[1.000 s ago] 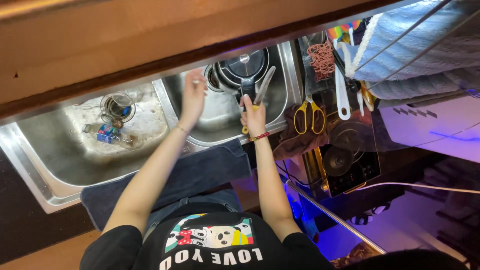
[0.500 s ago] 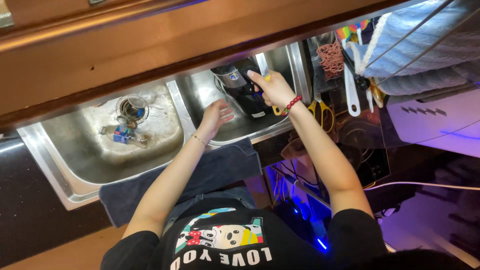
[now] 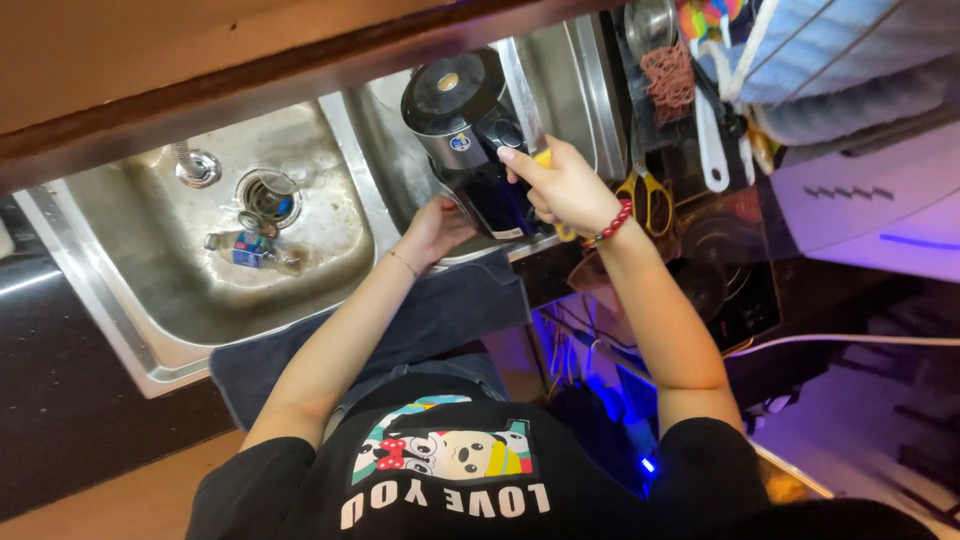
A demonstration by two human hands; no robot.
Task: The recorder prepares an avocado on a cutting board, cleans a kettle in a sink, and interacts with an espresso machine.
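Seen from the head camera, a person at a steel double sink [image 3: 150, 290] works on one dark blender jug [image 3: 470, 135], held up over the right-hand basin. The right hand [image 3: 560, 185], a red bead bracelet [image 3: 612, 224] at its wrist, closes around the jug's side and a yellow-handled tool, forefinger stretched along the jug. The left hand [image 3: 437, 228] cups the jug's lower end, fingers curled against it. One drain strainer [image 3: 268, 196] sits in the left basin beside a few small scraps. One pair of yellow-handled scissors [image 3: 650, 200] lies on the counter, right of the sink.
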